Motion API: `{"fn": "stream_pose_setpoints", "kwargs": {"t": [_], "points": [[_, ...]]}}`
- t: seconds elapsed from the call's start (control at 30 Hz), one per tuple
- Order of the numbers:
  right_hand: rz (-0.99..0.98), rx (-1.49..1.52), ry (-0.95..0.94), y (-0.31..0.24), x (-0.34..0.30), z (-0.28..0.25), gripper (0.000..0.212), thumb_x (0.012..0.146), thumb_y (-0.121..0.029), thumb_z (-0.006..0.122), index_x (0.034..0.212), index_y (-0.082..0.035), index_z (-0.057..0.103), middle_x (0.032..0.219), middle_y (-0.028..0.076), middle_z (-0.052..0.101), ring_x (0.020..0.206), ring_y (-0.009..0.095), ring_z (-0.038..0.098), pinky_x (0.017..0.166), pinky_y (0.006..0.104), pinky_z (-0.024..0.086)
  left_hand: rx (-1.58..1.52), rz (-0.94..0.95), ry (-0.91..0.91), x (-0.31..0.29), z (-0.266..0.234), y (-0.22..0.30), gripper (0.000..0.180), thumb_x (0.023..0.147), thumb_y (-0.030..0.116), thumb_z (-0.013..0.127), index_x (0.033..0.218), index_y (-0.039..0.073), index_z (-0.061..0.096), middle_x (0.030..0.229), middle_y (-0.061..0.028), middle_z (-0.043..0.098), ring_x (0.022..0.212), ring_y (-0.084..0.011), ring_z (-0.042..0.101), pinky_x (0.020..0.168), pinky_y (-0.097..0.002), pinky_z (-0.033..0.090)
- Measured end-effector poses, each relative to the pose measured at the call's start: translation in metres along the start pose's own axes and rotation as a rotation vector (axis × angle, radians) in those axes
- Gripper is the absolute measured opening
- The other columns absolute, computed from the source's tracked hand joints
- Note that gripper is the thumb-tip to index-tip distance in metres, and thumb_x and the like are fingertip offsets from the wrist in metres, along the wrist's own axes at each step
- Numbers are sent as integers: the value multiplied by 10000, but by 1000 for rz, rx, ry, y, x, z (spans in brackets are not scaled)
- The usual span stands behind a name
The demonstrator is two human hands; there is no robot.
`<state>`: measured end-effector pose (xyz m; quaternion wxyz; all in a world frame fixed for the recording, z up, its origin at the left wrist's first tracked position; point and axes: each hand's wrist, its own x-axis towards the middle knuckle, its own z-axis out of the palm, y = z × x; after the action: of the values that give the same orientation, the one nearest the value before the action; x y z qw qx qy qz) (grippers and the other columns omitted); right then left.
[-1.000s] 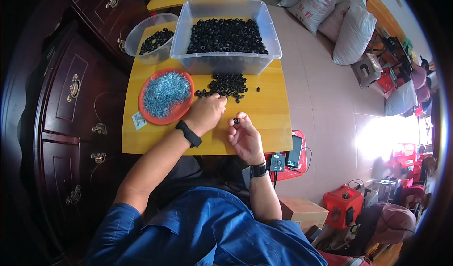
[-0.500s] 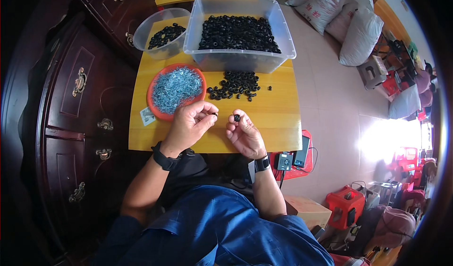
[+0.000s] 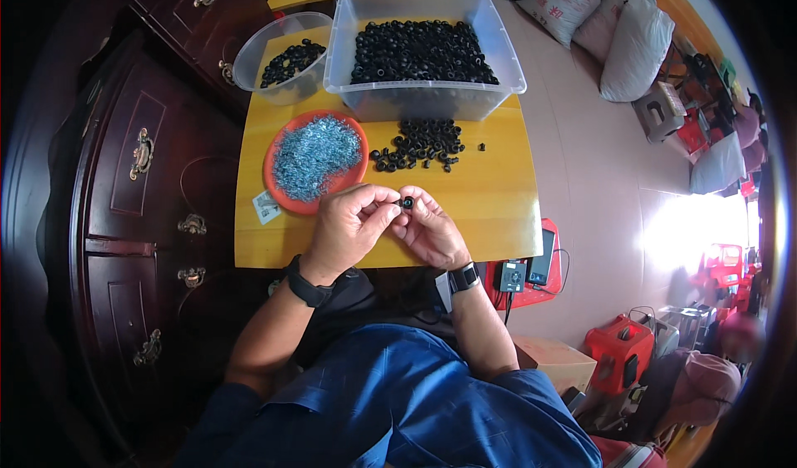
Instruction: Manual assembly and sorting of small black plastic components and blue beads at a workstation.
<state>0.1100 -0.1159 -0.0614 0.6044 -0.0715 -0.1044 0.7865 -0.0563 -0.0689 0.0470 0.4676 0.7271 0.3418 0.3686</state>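
Observation:
Between the thumb and fingers of my right hand (image 3: pixel 435 234) is a small, round black plastic part (image 3: pixel 408 203) with a hollow opening. My left hand (image 3: pixel 350 225) is pinched closed against it, its fingertips touching the part's left side; whatever they grip is too small to make out. Just beyond my left hand lies an orange-red plate (image 3: pixel 269 162) heaped with tiny silvery metal pieces (image 3: pixel 315 154). A loose pile of similar black parts (image 3: pixel 425 142) sits on the yellow table (image 3: pixel 490 219), past my right hand.
A large clear bin (image 3: pixel 423 101) of black parts stands at the table's far side, beside a round clear tub (image 3: pixel 286 93) with more. Dark wooden cabinets (image 3: pixel 124 186) line the left. A red stool (image 3: pixel 540 294) carrying electronic devices is by the table's right edge.
My two hands have come together, and the left fingertips now meet the black part in my right hand. The view has shifted slightly.

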Motion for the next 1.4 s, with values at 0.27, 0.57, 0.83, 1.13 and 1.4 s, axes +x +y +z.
{"fn": "stream_pose_setpoints", "kwargs": {"t": [0.27,0.57,0.83,1.13,1.4], "points": [[2,19,3,-1,-2,0,230,1027,-148,574,1238,-56,574,1056,48,646,932,149,647,926,348,564,127,61,7,2,-1,8,101,916,7,692,1009,-34,691,854,-87,715,731,-125,697,644,-254,542],[12,-77,-93,5,-4,7,211,1019,-145,594,1215,-124,518,1048,40,636,915,156,648,892,300,549,186,65,14,-6,0,3,86,916,-3,675,994,-38,679,848,-96,702,721,-152,698,633,-271,534],[26,-168,-53,7,-4,12,176,1038,-162,569,1198,-118,511,1055,49,630,956,159,661,879,292,554,439,187,17,-13,-1,0,101,868,-26,687,965,-12,663,832,-127,667,722,-267,671,646,-349,513],[24,-147,-57,7,-3,7,146,1054,-181,538,1179,-106,524,1064,56,628,949,168,661,893,323,554,465,204,34,-17,0,3,105,863,-13,702,961,1,666,845,-125,666,715,-287,659,628,-365,507],[45,-114,-23,4,-4,15,163,1026,-81,563,1183,-72,520,1040,60,611,923,169,651,862,293,551,494,180,7,-17,-2,4,121,847,-5,731,952,2,672,829,-115,665,705,-266,661,626,-349,512]]}}
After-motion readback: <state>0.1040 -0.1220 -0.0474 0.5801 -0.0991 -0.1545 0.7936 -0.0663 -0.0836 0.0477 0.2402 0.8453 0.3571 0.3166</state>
